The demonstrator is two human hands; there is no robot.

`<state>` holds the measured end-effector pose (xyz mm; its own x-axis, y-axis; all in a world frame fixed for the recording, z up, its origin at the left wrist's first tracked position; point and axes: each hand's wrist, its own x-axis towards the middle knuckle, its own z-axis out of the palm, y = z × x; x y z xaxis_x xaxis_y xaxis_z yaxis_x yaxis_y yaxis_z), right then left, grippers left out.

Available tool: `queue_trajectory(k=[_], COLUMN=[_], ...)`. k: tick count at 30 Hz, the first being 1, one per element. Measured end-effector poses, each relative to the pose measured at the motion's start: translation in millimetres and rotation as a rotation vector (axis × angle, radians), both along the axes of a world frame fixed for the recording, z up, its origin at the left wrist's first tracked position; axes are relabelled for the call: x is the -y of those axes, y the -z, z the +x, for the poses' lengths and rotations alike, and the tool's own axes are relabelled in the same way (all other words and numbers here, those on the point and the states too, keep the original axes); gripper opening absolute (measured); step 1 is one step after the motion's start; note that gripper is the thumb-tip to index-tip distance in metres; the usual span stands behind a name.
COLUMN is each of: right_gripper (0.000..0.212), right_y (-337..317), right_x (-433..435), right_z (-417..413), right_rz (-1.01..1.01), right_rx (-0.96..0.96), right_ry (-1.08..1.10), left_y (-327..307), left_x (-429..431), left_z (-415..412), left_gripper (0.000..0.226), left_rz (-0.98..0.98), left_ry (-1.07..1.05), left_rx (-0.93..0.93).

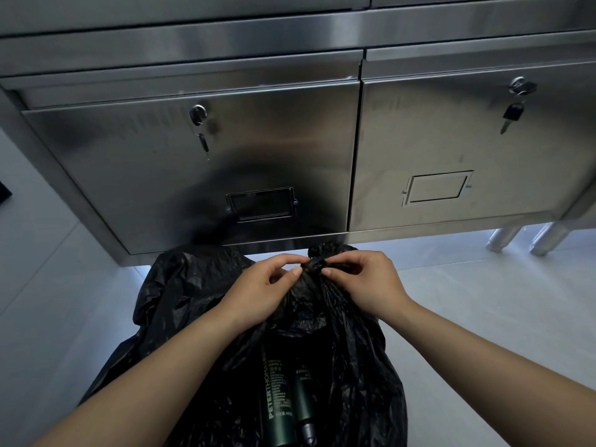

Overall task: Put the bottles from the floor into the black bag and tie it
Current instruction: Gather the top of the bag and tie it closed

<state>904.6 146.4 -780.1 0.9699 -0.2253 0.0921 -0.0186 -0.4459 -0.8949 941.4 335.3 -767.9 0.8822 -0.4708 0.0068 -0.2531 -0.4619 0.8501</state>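
So the biggest thing in frame was the brushed stainless steel cabinet (290, 150) filling the whole upper half, two doors side by side, each with a lock and a little key dangling off it. Under it ran the pale grey tiled floor (483, 301), and I couldn't spot any loose bottles left on it from where I was watching.

Lower centre, the crinkly black plastic bag (193, 301) sat slumped on the floor right in front of the cabinet, its top bunched into a neck near the middle of the frame. Made sense to me: gather it tight there so the knot has something to bite on.

At the bottom centre, two dark green cylindrical bottles (280, 404) with white lettering lay side by side against the bag. I honestly couldn't tell if they were inside showing through an opening or just resting on top.

My left hand (258, 291) came in from the lower left, thumb and fingertips pinching the twisted neck. My right hand (364, 285) mirrored it from the lower right, also pinching that little black knot (314, 264); the other fingers were curled loosely. Looked like mid-tie, snugging it down, knot not clearly finished.
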Motion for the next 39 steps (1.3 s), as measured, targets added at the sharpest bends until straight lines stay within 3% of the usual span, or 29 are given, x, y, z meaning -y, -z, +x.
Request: queue_trajectory(k=[8, 14, 20, 26, 30, 34, 39], right_gripper=[0.012, 0.006, 0.007, 0.009, 0.017, 0.008, 0.012], right_y=[1.0, 6.7, 11.5, 11.8, 12.5, 13.1, 12.8], right_x=[0.3, 2.9, 10.6, 14.7, 14.6, 13.8, 18.1], right_z=[0.5, -3.3, -8.2, -10.5, -12.0, -10.0, -9.4], right_rz=[-0.095, -0.122, -0.115, -0.107, -0.124, -0.145, -0.133], right_rx=[-0.05, -0.1, -0.048, -0.024, -0.022, -0.017, -0.047], right_ry=[0.028, 0.001, 0.041, 0.052, 0.047, 0.059, 0.048], left_y=[3.7, 7.0, -0.4, 1.7, 5.7, 4.5, -1.6], left_x=[3.5, -0.1, 0.8, -4.4, -5.0, -6.8, -13.7], left_z=[-0.2, 0.7, -3.6, -0.4, 2.8, 6.3, 9.0], left_gripper=[0.022, 0.02, 0.021, 0.023, 0.015, 0.014, 0.01], left_rz=[-0.028, 0.117, 0.004, 0.169, 0.098, 0.042, -0.047], left_ry=[-0.028, -0.123, 0.001, 0.11, 0.015, -0.092, -0.114], left_rx=[-0.067, -0.016, -0.166, -0.091, -0.087, -0.068, -0.079])
